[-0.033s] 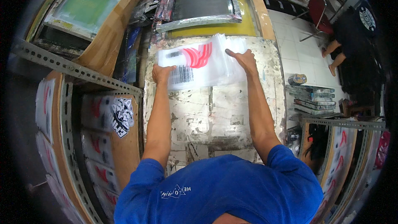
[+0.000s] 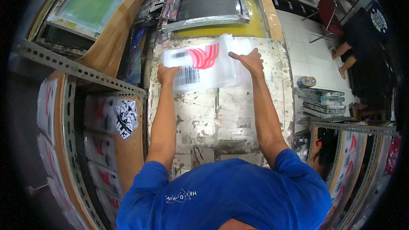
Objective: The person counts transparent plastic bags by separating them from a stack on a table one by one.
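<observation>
A stack of clear plastic bags (image 2: 213, 76) with red and black print is held over the worktable (image 2: 200, 123), toward its far end. My left hand (image 2: 167, 74) grips the left edge of the stack, thumb on top and fingers underneath or behind. At the right side, my right hand (image 2: 251, 61) is closed on the bags, its dark-tipped thumb pressing on the upper face. Loose, fanned edges of plastic show near that thumb. Whether the stack rests on the table is hard to make out.
Behind the bags lies a printing screen frame (image 2: 208, 6) over a yellow panel (image 2: 255, 17). More screens (image 2: 85, 6) stand at far left beside cardboard. Racks with printed bags (image 2: 102, 153) flank both sides. Right: stacked frames (image 2: 324, 102), a red chair (image 2: 327, 15), another person's legs (image 2: 347, 64).
My right thumb has slid slightly left across the bags. Both hands keep their hold, and the stack stays almost in the same place.
</observation>
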`<state>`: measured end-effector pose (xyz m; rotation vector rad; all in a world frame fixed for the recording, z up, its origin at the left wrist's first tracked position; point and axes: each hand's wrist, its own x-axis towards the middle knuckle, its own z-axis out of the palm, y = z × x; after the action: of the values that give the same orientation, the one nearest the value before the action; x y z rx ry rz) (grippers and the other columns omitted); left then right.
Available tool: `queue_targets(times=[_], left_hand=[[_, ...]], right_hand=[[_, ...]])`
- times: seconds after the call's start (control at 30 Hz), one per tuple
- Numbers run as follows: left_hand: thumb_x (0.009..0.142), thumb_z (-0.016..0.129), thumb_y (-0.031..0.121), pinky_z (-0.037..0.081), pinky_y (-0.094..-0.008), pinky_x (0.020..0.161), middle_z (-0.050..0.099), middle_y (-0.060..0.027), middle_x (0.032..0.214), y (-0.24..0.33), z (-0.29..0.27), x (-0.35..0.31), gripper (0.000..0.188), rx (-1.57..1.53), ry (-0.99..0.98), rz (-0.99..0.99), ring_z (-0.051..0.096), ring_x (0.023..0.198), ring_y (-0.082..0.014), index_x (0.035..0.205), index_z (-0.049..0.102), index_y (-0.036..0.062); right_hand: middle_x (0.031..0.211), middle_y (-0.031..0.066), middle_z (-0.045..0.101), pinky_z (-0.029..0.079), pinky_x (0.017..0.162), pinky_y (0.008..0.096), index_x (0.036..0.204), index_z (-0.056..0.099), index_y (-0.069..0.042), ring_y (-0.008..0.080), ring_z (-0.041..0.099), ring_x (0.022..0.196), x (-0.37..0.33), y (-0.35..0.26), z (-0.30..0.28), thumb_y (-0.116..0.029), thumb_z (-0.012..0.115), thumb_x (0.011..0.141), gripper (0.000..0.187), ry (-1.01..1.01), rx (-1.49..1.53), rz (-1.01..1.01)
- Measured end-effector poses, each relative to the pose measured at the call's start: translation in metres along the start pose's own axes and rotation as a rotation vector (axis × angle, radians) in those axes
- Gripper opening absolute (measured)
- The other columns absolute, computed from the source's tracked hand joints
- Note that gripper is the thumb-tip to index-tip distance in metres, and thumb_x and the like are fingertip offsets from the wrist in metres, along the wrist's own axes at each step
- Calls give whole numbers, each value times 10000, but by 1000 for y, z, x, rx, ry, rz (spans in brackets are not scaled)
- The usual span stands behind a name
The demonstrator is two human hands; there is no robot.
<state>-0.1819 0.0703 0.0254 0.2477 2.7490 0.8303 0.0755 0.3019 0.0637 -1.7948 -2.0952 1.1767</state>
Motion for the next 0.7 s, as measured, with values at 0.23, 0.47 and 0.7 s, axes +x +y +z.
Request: queue_targets(times=[0.23,0.47,0.7], left_hand=[[610,884,319,495,-410,920,653,-253,1140,28,-12,-10,690,-8,-111,-34,638,1067,-369,1095,610,-87],[668,848,250,501,-395,905,642,-273,1150,35,-9,2,627,-83,-202,-86,632,1095,-340,1112,617,-127],[713,808,206,483,-441,936,561,-282,1290,39,13,14,727,-159,-302,-213,576,1171,-371,1275,500,-135]], right_hand=[[1382,300,374,343,984,654,1444,205,25,450,383,1282,-5,-3,4,-569,877,495,1306,55,-85,3],[1367,263,402,356,972,636,1400,300,10,439,389,1275,-7,-8,6,-543,873,514,1191,39,-90,15],[1347,240,436,365,952,634,1371,354,-2,421,398,1275,-3,-7,7,-532,856,536,1109,38,-96,28]])
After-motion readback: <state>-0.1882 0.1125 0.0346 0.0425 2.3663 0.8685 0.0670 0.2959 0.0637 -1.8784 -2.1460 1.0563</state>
